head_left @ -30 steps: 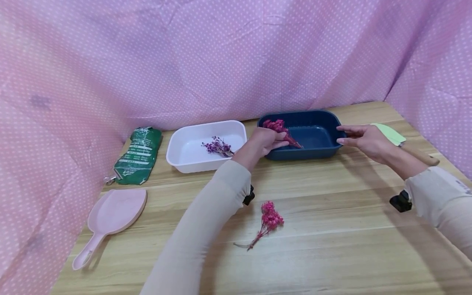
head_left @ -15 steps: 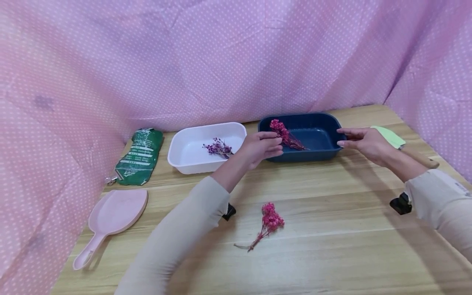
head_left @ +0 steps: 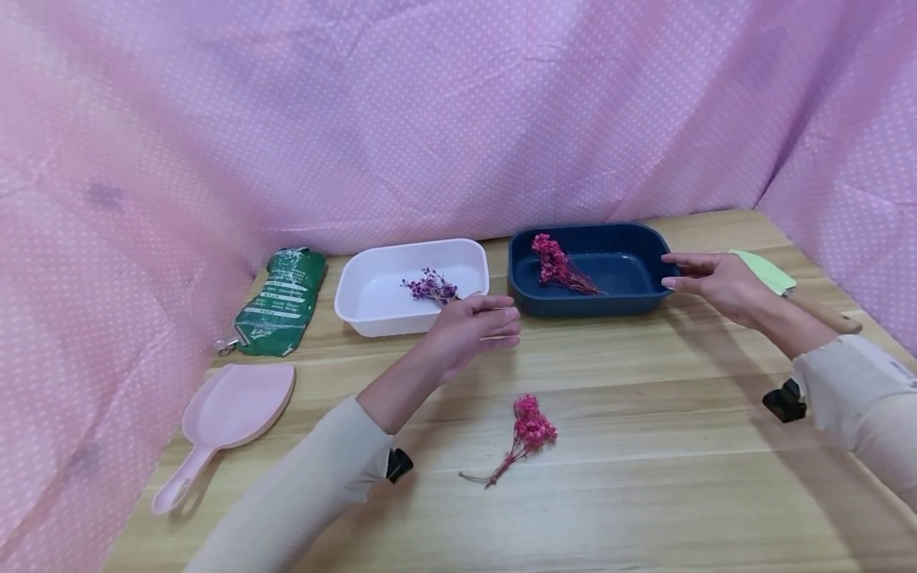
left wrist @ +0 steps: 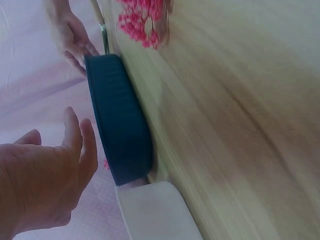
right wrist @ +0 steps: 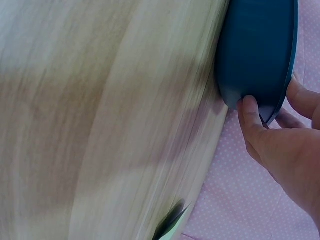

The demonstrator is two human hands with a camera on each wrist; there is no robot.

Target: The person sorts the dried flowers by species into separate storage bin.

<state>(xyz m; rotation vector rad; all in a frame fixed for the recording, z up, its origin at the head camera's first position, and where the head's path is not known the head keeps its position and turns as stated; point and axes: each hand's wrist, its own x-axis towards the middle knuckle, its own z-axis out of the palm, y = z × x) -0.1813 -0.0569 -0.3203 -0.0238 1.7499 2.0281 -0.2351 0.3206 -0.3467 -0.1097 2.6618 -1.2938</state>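
A dark blue tray (head_left: 587, 306) stands at the back of the wooden table with a pink flower sprig (head_left: 557, 263) lying in it. My right hand (head_left: 705, 278) holds the tray's right end, thumb on the outer wall (right wrist: 250, 117) and fingers over the rim. My left hand (head_left: 480, 318) hovers empty with relaxed fingers in front of the white tray (head_left: 401, 322), which holds a purple sprig (head_left: 430, 286). A second pink sprig (head_left: 528, 430) lies loose on the table, nearer me. The left wrist view shows the left hand (left wrist: 50, 180) apart from the blue tray (left wrist: 120, 125).
A green bag (head_left: 282, 301) lies at the back left and a pink scoop (head_left: 229, 410) in front of it. A light green tool with a wooden handle (head_left: 766, 270) lies behind my right hand. Pink dotted cloth (head_left: 458, 119) walls in the table on three sides.
My left hand has let go of the pink sprig in the blue tray and drawn back toward me and left, now empty. The right hand has stayed on the tray's end.
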